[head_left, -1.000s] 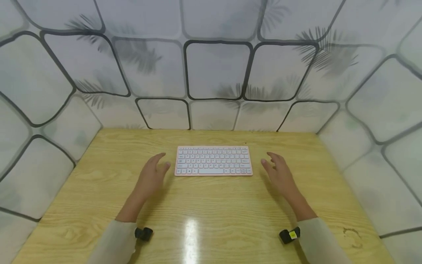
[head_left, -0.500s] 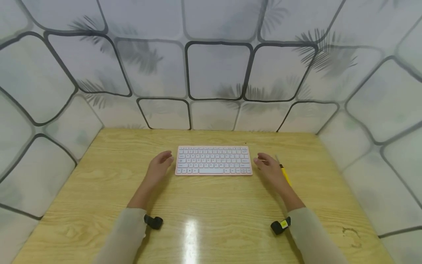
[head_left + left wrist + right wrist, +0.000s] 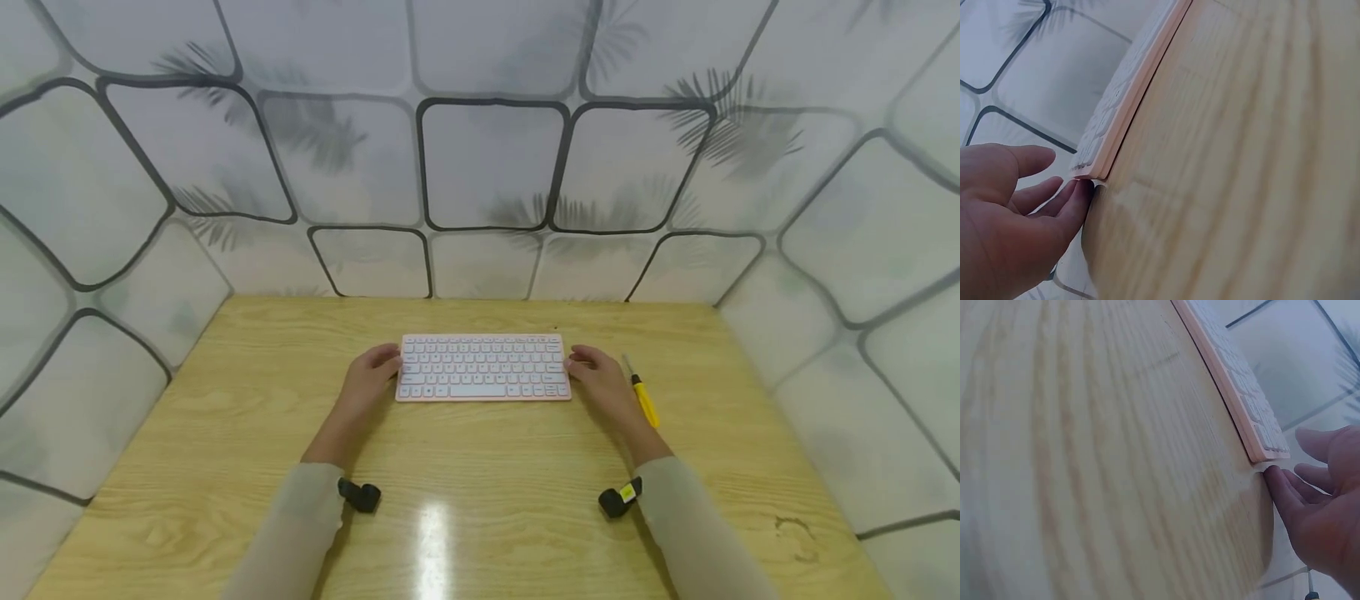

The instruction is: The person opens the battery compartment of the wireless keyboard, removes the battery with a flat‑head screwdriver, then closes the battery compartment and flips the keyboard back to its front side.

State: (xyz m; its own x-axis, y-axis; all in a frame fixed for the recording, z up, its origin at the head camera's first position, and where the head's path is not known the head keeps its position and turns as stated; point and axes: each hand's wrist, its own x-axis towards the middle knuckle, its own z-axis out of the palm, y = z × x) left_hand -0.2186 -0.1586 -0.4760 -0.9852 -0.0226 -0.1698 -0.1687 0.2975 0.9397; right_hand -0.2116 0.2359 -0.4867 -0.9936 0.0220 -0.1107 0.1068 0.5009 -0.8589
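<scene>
A white-keyed keyboard (image 3: pixel 483 368) with a pink frame lies flat on the wooden table (image 3: pixel 465 450). My left hand (image 3: pixel 365 379) is at its left end. In the left wrist view, the fingertips (image 3: pixel 1084 187) meet the pink end of the keyboard while the thumb is held apart above. At the other end is my right hand (image 3: pixel 603 385). Its fingertips (image 3: pixel 1272 474) are close beside the keyboard's corner in the right wrist view, the thumb raised and free. Neither hand curls round the keyboard. Fingers of both hands are loosely bent.
A screwdriver (image 3: pixel 645 402) with a yellow and black handle lies just right of my right hand. Patterned white walls (image 3: pixel 487 167) enclose the back and sides of the table. A dark curved mark (image 3: pixel 797 537) is on the tabletop at the front right.
Both hands have moved inward from either side to the keyboard's ends. The screwdriver, hidden behind the right hand and forearm one second ago, now shows. The keyboard stays in place.
</scene>
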